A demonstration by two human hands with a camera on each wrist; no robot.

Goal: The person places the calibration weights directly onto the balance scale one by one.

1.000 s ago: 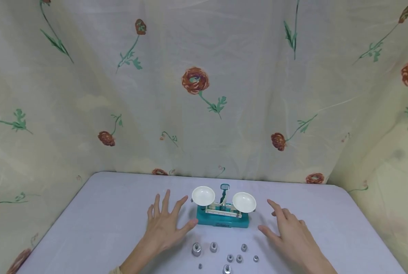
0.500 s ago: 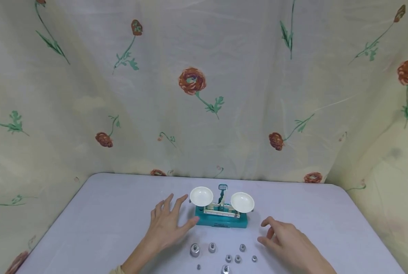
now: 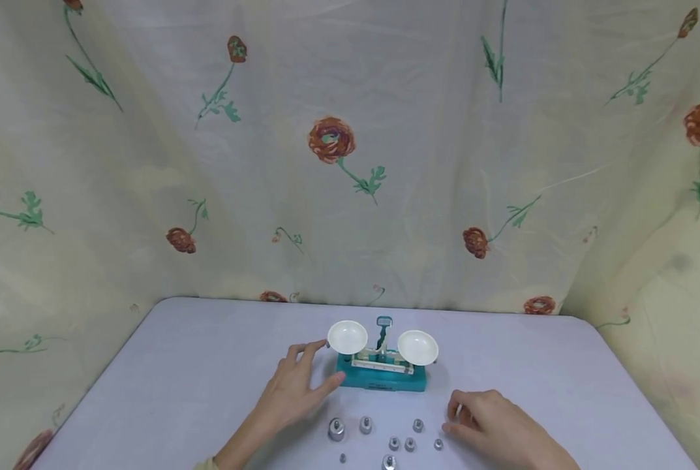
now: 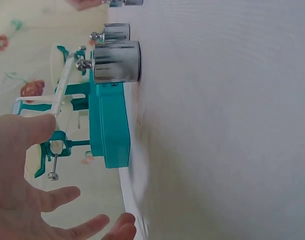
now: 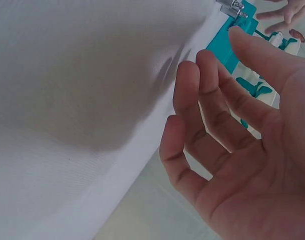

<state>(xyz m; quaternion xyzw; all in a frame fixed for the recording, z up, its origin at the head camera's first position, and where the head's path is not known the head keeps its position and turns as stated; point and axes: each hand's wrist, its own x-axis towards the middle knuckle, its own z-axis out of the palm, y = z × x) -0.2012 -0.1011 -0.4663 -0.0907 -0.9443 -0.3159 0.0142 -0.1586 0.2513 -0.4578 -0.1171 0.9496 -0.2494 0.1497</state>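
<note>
A teal balance scale (image 3: 379, 378) with a white left pan (image 3: 348, 337) and a white right pan (image 3: 418, 347) stands on the table. At its left side is my left hand (image 3: 288, 391), fingers spread and bent a little, holding nothing. Its index fingertip is right by the left pan, and its thumb overlaps the base's left end in the head view. To the right of the scale, my right hand (image 3: 496, 421) is low over the table, its fingers loosely curled around nothing. Nearest to it is a small metal weight (image 3: 438, 444).
Several more metal weights of mixed sizes stand in front of the scale, the large weight (image 3: 336, 429) at the left among them. A pale cloth covers the table (image 3: 209, 352). Behind it hangs a flowered curtain (image 3: 408, 248), which also lines both sides.
My right hand has come lower and nearer to the small weights, its fingers curling in. My left fingers have bent and drawn closer together beside the scale. Scale and weights stay put.
</note>
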